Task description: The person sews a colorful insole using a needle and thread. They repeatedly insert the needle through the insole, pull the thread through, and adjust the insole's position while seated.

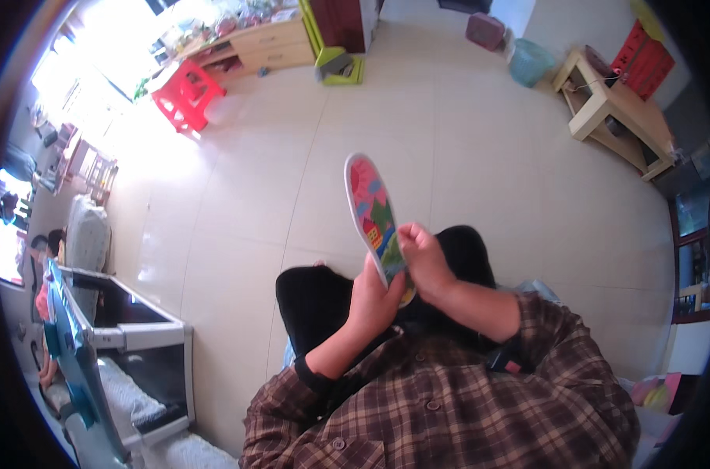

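Observation:
A shoe insole (373,205) with a white rim stands out above the lap, its toe end pointing away. Its face bears a colourful picture with a red house, green trees and blue patches on pink. My left hand (373,299) grips the lower part, the thumb lying over the face. At the insole's right edge is my right hand (424,258), its fingers curled with thumb and forefinger pinched together; whether a needle or thread is between them is too small to tell. The insole's heel end is partly hidden behind the hands.
Tiled floor (366,129) lies beyond the knees. A white-framed stand (188,375) is at lower left, with a person (43,293) beyond it. Farther off are a red plastic stool (185,94), a wooden cabinet (278,50), a teal basket (530,63) and a wooden table (630,117).

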Tool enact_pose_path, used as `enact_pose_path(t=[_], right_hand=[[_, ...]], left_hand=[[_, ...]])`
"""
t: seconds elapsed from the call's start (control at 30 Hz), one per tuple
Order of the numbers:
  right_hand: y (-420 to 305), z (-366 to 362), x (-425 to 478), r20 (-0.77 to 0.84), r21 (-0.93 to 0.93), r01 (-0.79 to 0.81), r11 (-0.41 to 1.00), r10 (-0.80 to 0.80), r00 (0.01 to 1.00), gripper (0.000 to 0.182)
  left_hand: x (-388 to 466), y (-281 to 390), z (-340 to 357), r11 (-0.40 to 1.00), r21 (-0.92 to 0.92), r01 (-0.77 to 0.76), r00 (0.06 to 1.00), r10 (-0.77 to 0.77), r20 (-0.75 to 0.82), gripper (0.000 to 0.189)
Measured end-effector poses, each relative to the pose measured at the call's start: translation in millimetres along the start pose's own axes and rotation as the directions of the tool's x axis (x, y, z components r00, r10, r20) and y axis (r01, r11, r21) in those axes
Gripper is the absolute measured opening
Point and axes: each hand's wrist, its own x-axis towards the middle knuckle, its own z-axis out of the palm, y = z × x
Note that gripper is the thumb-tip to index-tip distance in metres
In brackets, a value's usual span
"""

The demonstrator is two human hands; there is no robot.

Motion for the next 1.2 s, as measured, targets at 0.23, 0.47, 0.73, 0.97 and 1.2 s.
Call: enact_pose_path(t=[0.23, 0.47, 0.73, 0.97, 1.2], right_hand=[[-17.9, -35.7, 19.9, 0.017, -0.16, 0.007, 0.987, -0.005, 1.0, 0.014], [18.6, -125.1, 11.3, -0.041, -0.299, -0.232, 0.925, 0.231, 0.972, 0.014], [60.0, -143.1, -0.8, -0.021, -0.354, -0.204, 0.913, 0.211, 0.977, 0.013], [59.4, -146.3, 5.0, -0.024, -0.33, -0.299, 0.896, 0.308, 0.951, 0.012], [69.2, -148.7, 7.1, -0.029, -0.372, -0.264, 0.89, 0.273, 0.962, 0.014]], left_hand=[[-5.5, -16.7, -20.8, 0.985, -0.163, -0.06, 0.945, 0.108, 0.308, 0.022], [-178.5, -183.8, -182.9, 0.488, 0.862, 0.136, 0.808, -0.559, 0.188, 0.023], [-264.0, -251.2, -176.0, 0.34, 0.789, 0.512, 0.575, -0.818, -0.021, 0.02], [-247.1, -247.4, -166.2, 0.392, 0.71, 0.585, 0.61, -0.789, -0.066, 0.019], [-252.2, -241.3, -160.6, 0.391, 0.667, 0.634, 0.605, -0.788, -0.113, 0.018]])
